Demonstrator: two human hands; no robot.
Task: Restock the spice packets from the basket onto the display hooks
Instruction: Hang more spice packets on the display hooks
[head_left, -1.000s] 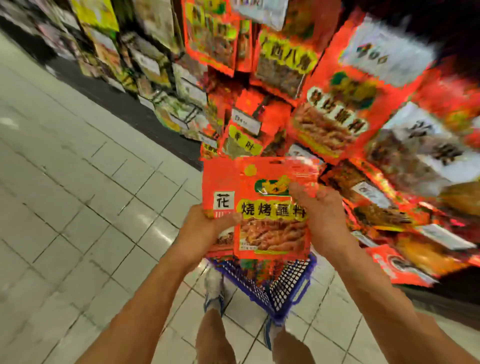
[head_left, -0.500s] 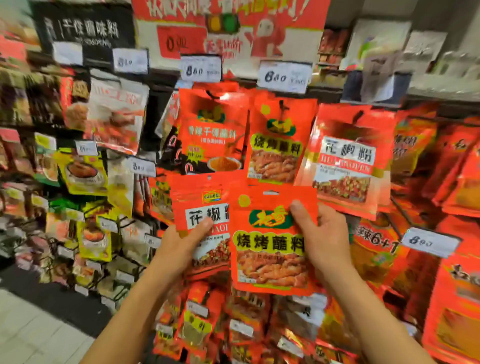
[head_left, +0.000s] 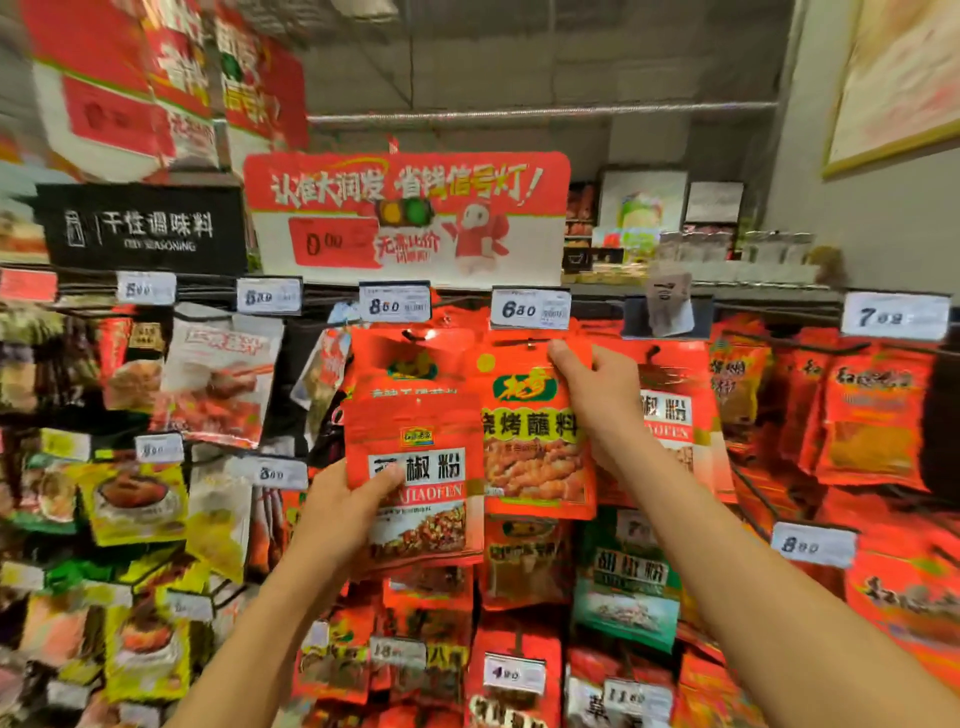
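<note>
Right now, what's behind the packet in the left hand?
Behind the left hand's packet hangs another red packet; only its top shows. Its lower part is covered.

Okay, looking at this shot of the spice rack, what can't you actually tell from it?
Head view only:
- Hook under the 6.80 tag: the barbecue packet and right hand cover it, so threading is unclear.
- Basket: outside the frame.
- Chilli powder packet: the left hand covers its lower left corner.
- Left-side price tags: blurred.
</note>
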